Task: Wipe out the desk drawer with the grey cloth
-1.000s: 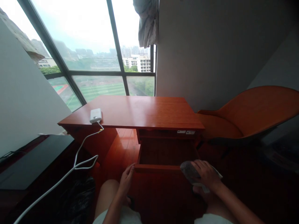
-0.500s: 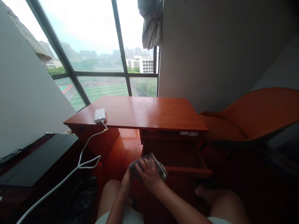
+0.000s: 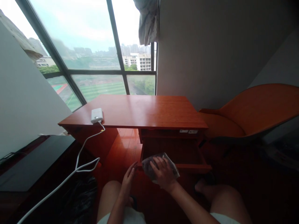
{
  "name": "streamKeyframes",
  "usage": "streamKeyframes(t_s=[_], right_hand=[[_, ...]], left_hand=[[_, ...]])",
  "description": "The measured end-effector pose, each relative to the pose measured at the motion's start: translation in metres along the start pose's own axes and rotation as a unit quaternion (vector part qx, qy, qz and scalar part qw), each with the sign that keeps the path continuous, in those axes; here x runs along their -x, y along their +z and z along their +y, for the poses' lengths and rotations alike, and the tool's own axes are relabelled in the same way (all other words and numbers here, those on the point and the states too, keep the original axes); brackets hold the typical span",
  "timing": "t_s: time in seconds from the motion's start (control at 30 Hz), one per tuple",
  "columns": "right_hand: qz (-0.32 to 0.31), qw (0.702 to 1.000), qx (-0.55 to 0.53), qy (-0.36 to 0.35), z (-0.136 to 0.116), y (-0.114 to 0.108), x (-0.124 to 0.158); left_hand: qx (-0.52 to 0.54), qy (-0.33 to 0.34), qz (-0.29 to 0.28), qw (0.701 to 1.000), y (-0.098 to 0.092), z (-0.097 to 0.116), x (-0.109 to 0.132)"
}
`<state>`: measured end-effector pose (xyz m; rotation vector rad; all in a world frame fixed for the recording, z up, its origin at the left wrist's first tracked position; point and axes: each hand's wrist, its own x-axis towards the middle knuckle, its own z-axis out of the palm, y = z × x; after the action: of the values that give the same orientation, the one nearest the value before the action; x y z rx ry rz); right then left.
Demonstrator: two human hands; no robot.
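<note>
My right hand [image 3: 163,175] grips a dark, flat, folded bundle [image 3: 147,164] with pale edges, its fingers spread across the top; whether it is cloth or a packet I cannot make out. The bundle is held at the front left of a pulled-out desk drawer [image 3: 191,168], partly above its front edge. My left hand [image 3: 128,180] is just left of the bundle, apart from it, with fingers stretched out and nothing in them. The drawer's inside is dark.
A reddish wooden desk [image 3: 149,109] stands ahead, with a white power bank [image 3: 96,115] and its white cable [image 3: 77,165] trailing left. An orange chair [image 3: 261,115] is at the right. A black plastic bag [image 3: 79,199] lies lower left, beside a dark flat surface [image 3: 35,161].
My right hand has carried the bundle to the right, toward the drawer. My left hand has let go of it and now sits apart. The view has shifted slightly.
</note>
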<state>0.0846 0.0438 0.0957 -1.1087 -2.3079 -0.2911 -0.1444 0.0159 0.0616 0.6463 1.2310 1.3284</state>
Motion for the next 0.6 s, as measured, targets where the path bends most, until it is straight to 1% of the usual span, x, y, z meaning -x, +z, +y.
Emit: streamKeyframes(t_s=[0.03,0.07,0.13,0.17,0.23,0.33,0.4,0.43,0.47,0.5,0.53,0.57,0.6], right_hand=[[0.0,1.0,0.007,0.027,0.012,-0.01,0.013],[-0.013,0.998,0.022,0.052,0.024,-0.02,0.026],[-0.018,0.991,0.07,0.108,0.048,-0.041,0.052],[-0.015,0.986,0.1,0.131,0.059,-0.049,0.063],[0.001,0.968,0.147,0.203,0.077,-0.061,0.083],[0.048,0.927,0.166,0.332,0.089,-0.065,0.101],[0.1,0.896,0.137,0.41,0.089,-0.06,0.105],[0.133,0.875,0.11,0.452,0.087,-0.057,0.105],[0.174,0.845,0.067,0.502,0.084,-0.052,0.104],[0.218,0.804,0.014,0.553,0.081,-0.048,0.101],[0.258,0.757,-0.043,0.599,0.077,-0.043,0.098],[0.291,0.71,-0.098,0.634,0.073,-0.039,0.094],[0.313,0.669,-0.15,0.657,0.068,-0.035,0.088]], left_hand=[[-0.028,0.011,-0.006,1.0,0.002,0.003,0.002],[-0.056,0.022,-0.01,0.998,0.003,0.005,0.004],[-0.092,0.035,-0.012,0.995,0.005,0.008,0.005],[-0.103,0.037,-0.013,0.994,0.006,0.009,0.005],[-0.119,0.041,-0.009,0.992,0.007,0.008,0.003],[-0.129,0.041,0.007,0.991,0.008,0.005,-0.001],[-0.131,0.041,0.018,0.99,0.008,0.003,-0.003],[-0.133,0.041,0.02,0.99,0.008,0.003,-0.004],[-0.135,0.042,0.019,0.99,0.008,0.002,-0.004],[-0.137,0.043,0.018,0.989,0.008,0.002,-0.004],[-0.139,0.045,0.016,0.989,0.008,0.002,-0.004],[-0.141,0.046,0.014,0.989,0.008,0.001,-0.004],[-0.143,0.047,0.013,0.989,0.007,0.001,-0.004]])
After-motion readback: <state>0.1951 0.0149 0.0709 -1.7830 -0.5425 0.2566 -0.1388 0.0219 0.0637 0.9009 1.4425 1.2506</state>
